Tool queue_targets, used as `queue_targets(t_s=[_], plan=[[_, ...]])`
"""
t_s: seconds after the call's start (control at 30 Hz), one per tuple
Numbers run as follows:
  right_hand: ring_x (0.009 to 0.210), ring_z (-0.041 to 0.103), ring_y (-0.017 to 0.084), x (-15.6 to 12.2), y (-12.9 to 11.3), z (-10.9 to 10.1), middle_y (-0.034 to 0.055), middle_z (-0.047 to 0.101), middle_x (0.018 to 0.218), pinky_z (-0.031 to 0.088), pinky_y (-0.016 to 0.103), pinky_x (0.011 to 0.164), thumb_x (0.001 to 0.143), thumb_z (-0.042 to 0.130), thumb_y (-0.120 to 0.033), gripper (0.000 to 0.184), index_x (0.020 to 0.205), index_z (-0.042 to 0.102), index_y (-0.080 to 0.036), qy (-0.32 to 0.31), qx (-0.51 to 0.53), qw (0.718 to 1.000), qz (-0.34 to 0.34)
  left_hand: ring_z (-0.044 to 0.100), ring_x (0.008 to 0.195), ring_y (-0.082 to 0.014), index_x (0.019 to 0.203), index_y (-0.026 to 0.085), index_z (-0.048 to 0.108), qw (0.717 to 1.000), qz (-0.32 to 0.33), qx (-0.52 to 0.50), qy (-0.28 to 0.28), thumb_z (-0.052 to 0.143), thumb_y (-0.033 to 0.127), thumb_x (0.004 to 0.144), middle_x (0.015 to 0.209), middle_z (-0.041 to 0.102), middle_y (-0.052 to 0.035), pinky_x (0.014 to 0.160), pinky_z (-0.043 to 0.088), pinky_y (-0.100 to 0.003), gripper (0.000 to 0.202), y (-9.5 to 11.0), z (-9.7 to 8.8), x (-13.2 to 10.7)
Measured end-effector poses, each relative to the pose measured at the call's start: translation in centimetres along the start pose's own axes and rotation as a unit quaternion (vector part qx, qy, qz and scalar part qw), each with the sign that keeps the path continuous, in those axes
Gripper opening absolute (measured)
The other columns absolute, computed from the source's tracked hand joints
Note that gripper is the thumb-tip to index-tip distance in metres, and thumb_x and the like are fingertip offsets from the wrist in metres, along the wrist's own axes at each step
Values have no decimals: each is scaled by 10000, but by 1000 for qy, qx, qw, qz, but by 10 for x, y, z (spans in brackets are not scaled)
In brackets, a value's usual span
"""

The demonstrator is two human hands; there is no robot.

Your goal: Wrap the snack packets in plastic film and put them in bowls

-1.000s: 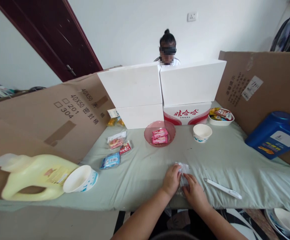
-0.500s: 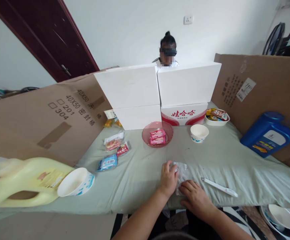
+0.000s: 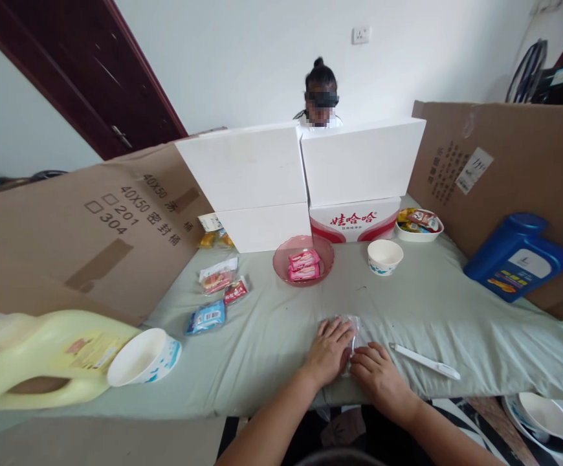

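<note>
A clear plastic bag lies flat on the pale green cloth near the table's front edge. My left hand rests flat on its left part, fingers stretched forward. My right hand presses on the bag's lower right part, fingers bent and together. A white pen-like stick lies just right of my right hand.
A pink bowl with red packets, a white paper cup, a snack tray and loose snack packets lie further back. A yellow jug and tipped cup sit left, a blue jug right. Cardboard and white boxes wall the table; a person sits behind.
My left hand has slid onto the bag and flattened over it. My right hand has moved slightly down and toward the bag's lower edge. The view has shifted a little.
</note>
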State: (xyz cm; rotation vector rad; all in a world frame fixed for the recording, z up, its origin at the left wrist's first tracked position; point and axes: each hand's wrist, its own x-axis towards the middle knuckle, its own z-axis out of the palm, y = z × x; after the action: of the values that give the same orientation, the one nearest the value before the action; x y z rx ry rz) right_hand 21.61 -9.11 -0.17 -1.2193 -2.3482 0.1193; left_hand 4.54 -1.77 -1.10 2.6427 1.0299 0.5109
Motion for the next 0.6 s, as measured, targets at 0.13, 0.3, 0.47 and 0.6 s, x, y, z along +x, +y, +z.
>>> queue_targets(t_s=[0.13,0.3,0.47,0.6], plan=[[858,606,172,27,16,-5,37,677,860,414,346,867,969,422,-199,218,916,634,-207,-41,-20,998,32,425,1333,-216,1414,234,387,999,-20,-44,19,453,48,826,1370,555,-60,1110,325,-504,620,-9,6,0],[734,637,157,67,45,3,56,682,862,415,263,664,981,371,-215,245,968,614,-186,-92,-66,988,107,491,1278,-215,1500,193,181,992,-23,-101,69,353,1,799,1406,506,-118,1087,367,-520,748,-22,16,-2],[659,641,160,86,54,18,71,683,853,371,246,569,968,416,-227,195,932,600,-172,-122,-113,973,160,447,1306,-244,1512,163,110,986,-30,-115,120,344,-22,772,1437,446,-162,1063,416,-511,798,-27,25,-4],[720,632,171,87,47,23,80,658,885,385,258,610,956,438,-201,145,968,580,-172,-123,-139,967,178,442,1286,-254,1433,172,303,987,-21,-93,130,368,-18,755,1371,472,-141,1066,411,-537,707,-21,22,-4]])
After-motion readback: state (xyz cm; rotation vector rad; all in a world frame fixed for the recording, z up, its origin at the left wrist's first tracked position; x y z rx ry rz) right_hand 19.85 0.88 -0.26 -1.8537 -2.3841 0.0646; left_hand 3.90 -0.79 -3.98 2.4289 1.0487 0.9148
